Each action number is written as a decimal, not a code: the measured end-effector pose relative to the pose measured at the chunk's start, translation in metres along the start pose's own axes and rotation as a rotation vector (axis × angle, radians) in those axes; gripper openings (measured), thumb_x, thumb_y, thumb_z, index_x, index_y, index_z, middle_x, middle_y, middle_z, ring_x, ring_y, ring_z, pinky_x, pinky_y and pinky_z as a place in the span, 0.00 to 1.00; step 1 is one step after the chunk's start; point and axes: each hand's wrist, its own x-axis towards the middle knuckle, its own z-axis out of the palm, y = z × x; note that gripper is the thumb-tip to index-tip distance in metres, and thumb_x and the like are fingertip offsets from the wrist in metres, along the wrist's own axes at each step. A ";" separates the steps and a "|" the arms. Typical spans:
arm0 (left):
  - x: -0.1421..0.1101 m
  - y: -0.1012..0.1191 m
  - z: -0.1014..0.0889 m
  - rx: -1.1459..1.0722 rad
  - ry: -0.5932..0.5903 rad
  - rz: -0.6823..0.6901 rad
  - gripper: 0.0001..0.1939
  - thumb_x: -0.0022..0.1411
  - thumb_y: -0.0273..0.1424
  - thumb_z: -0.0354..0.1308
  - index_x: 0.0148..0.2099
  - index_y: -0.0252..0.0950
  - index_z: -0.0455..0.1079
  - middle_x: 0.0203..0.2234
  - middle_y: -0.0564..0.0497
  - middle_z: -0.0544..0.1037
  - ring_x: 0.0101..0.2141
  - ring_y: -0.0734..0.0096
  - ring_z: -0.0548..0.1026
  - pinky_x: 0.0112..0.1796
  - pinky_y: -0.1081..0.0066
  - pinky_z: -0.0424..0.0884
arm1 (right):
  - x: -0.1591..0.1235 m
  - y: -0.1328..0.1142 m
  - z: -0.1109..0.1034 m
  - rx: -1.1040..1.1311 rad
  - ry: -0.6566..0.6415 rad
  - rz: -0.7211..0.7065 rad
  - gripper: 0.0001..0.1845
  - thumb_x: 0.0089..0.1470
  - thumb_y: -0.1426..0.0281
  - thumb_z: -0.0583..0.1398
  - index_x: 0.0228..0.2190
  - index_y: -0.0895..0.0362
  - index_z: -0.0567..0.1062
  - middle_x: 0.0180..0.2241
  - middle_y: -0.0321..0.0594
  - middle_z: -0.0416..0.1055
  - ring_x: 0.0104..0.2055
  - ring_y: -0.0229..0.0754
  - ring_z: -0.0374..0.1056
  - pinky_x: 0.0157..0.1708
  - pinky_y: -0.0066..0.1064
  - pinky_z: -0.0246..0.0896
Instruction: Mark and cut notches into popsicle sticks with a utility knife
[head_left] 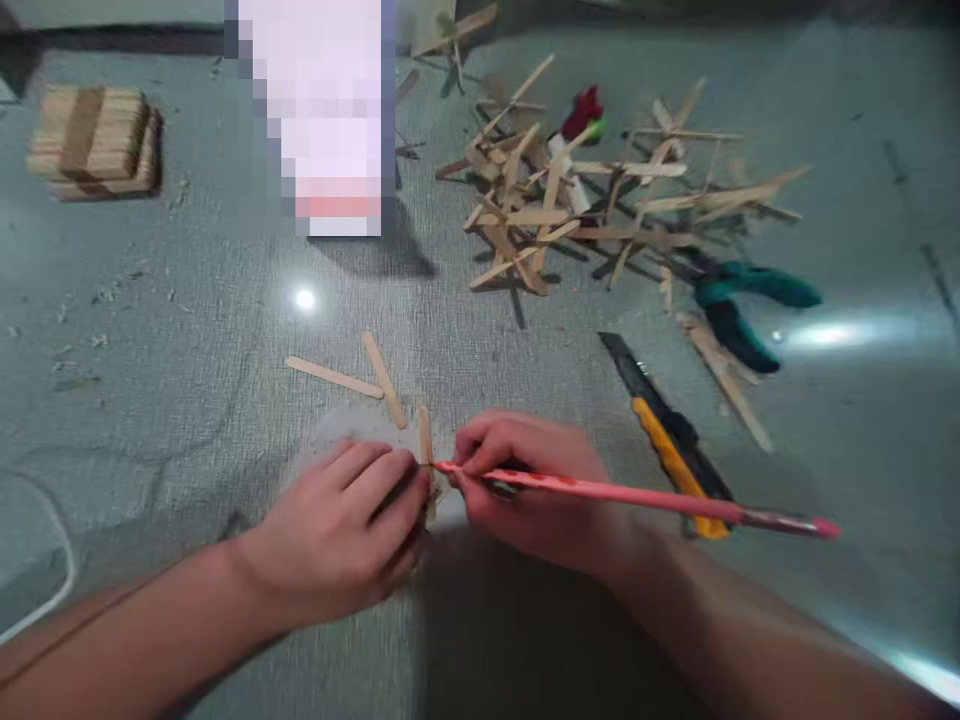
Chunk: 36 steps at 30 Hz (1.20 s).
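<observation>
My left hand (352, 525) is curled closed, pressing a wooden craft stick (425, 437) down on the grey-green cloth surface (187, 380). My right hand (525, 490) grips a pink pencil (637, 497), whose tip touches that stick beside my left fingers. The pencil's eraser end points off to the right. Two more loose sticks (360, 375) lie crossed just beyond my hands.
A yellow-black utility knife (667, 430) lies right of my right hand, teal-handled pliers (739, 305) farther back. A heap of wooden sticks (592, 195) fills the back right, with a red item (583, 112) behind it. A bundled stack of sticks (94, 142) sits back left; a blurred white object (322, 110) stands at the back.
</observation>
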 end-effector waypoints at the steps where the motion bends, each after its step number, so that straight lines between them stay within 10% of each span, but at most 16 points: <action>1: 0.000 0.001 0.000 0.004 0.004 0.001 0.12 0.68 0.28 0.61 0.49 0.23 0.78 0.39 0.37 0.82 0.37 0.51 0.79 0.34 0.53 0.81 | 0.000 -0.001 0.000 -0.001 0.005 -0.003 0.14 0.52 0.82 0.62 0.29 0.51 0.66 0.29 0.31 0.76 0.29 0.33 0.73 0.31 0.25 0.68; 36: 0.002 0.004 -0.002 0.011 -0.006 -0.024 0.11 0.70 0.28 0.60 0.47 0.23 0.78 0.37 0.39 0.81 0.37 0.53 0.79 0.34 0.55 0.79 | 0.000 -0.001 0.004 -0.040 0.031 0.023 0.15 0.51 0.82 0.63 0.28 0.51 0.67 0.28 0.29 0.76 0.29 0.33 0.74 0.31 0.25 0.68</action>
